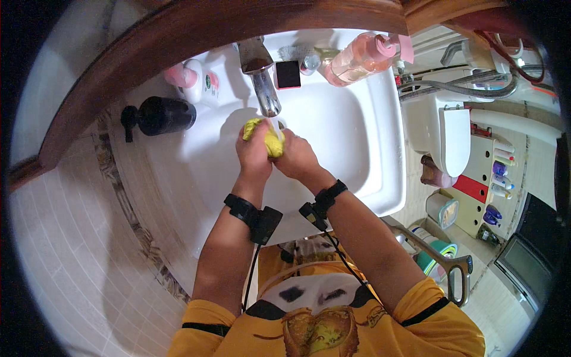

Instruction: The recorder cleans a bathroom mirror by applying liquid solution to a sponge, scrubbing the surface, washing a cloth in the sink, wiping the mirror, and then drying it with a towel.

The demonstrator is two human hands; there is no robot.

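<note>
A crumpled yellow cloth (274,144) is bunched between both hands, right below the chrome faucet (264,89). My left hand (254,153) is closed around the cloth, with a fold of it sticking out past the fingers. Against its other side presses my right hand (296,158), fingers curled in and partly hidden. Water seems to run from the spout onto the cloth. Both hands are over the basin of the white sink (383,143). Each wrist wears a black strap with a small device and a cable.
A black pump bottle (166,115) and a white bottle with a pink top (205,86) stand at the left. Behind the basin are a small black square item (288,75) and a pink pump bottle (358,61). A toilet (449,134) is at the right.
</note>
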